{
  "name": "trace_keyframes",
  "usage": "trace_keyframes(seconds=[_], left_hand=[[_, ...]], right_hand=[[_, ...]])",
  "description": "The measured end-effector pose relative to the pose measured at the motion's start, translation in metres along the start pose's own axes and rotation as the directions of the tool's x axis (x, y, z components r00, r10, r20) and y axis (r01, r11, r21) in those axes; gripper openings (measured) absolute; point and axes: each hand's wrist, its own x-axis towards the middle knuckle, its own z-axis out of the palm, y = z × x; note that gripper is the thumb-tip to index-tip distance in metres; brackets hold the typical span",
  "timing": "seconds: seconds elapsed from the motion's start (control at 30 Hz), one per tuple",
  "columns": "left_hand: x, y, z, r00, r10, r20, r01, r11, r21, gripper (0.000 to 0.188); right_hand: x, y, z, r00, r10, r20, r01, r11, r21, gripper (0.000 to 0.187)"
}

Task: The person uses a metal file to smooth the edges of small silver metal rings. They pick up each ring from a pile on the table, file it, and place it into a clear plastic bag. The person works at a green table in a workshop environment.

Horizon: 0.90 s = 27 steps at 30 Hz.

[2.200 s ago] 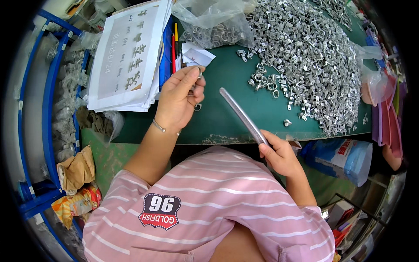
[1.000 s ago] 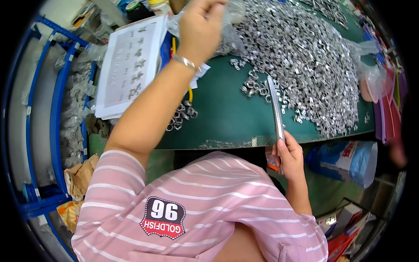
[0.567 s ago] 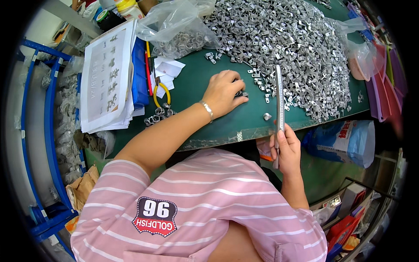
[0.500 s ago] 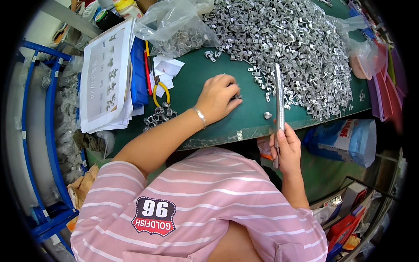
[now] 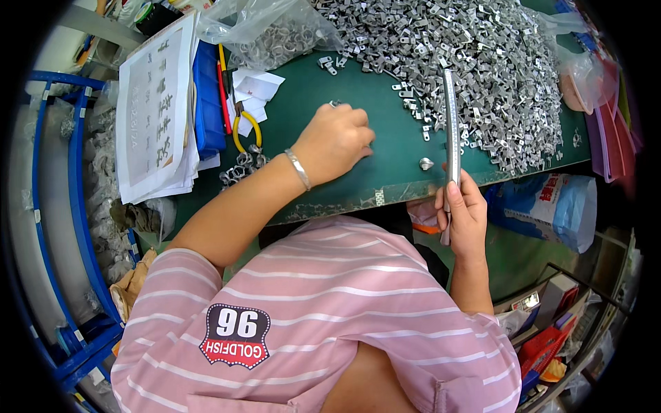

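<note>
Picking step: left hand (image 5: 335,141) curled knuckles-up on green mat (image 5: 385,148), contents unseeable. Right hand (image 5: 463,215) gripping long flat metal strip (image 5: 451,131), reaching to heap of small silver metal clips (image 5: 475,62). Next, probably: seat a clip on strip.

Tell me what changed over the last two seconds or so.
The left hand went from holding small pieces up near the papers, reached far up the table, then came down onto the green mat, now fist-like beside the pile of small metal parts. The right hand kept hold of the long metal strip, turning it from slanted to upright.
</note>
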Motion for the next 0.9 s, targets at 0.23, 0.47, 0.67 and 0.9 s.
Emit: trace_keyframes(seconds=[0.23, 0.47, 0.67, 0.9], left_hand=[[-0.006, 0.003, 0.004, 0.947, -0.255, -0.198, 0.158, 0.901, -0.404, 0.012], [-0.03, 0.002, -0.013, 0.743, -0.619, 0.254, 0.107, -0.265, -0.958, 0.012], [-0.047, -0.008, -0.022, 0.772, -0.597, 0.218, -0.032, -0.379, -0.925, 0.024], [-0.055, -0.01, -0.03, 0.796, -0.57, 0.206, 0.094, -0.22, -0.971, 0.027]], right_hand=[[-0.005, 0.002, 0.003, 1.0, 0.016, 0.0, -0.016, 1.0, -0.021, 0.035], [-0.005, 0.005, 0.022, 0.99, 0.074, 0.122, -0.063, 0.994, -0.093, 0.036], [-0.01, -0.001, 0.028, 0.956, 0.048, 0.29, 0.063, 0.931, -0.361, 0.037], [-0.005, -0.018, 0.039, 0.902, 0.058, 0.427, 0.168, 0.865, -0.474, 0.035]])
